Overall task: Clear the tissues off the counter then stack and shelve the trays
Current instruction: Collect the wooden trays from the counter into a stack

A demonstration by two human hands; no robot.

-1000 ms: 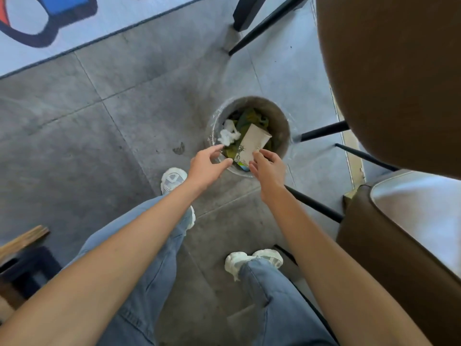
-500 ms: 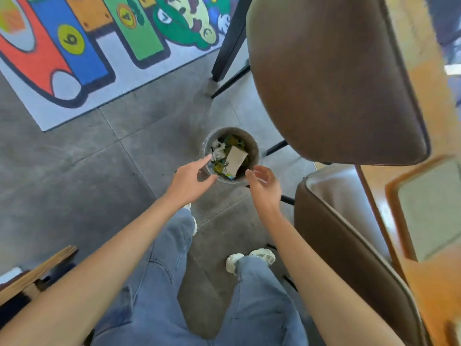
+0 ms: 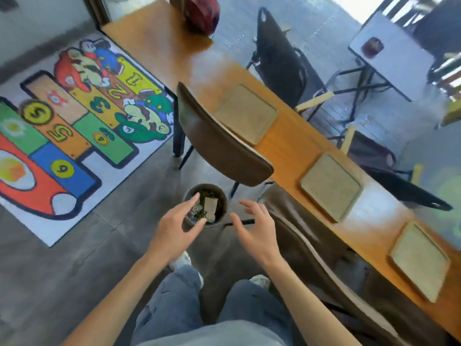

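Both hands empty now, fingers spread and loose: left hand (image 3: 174,233) directly over the near rim of the waste bin (image 3: 188,196), right hand (image 3: 257,231) just beside the bin toward the chair. A second ago both were lower and pinched together right at the bin mouth; since then the view has lifted and swung up from the floor to take in the counter, which reads as the person straightening up after a drop. Crumpled tissue, seen in the bin a second ago, cannot be picked out there now among a pale card or carton (image 3: 210,206) and green scraps; contents blurred. Wooden counter (image 3: 294,146) runs diagonally to the right; three tan trays on it, well apart from one another: far tray (image 3: 245,113), middle tray (image 3: 331,187), near tray (image 3: 420,260). All three look bare, and no tissue shows on the counter surface, though motion blur limits certainty. Brown chair back (image 3: 219,143) stands between person and far tray, partly covering its near edge. Judgement: tissue clearing appears finished; stacking comes next, likely starting by reaching past the chair for a tray. No shelf visible yet.
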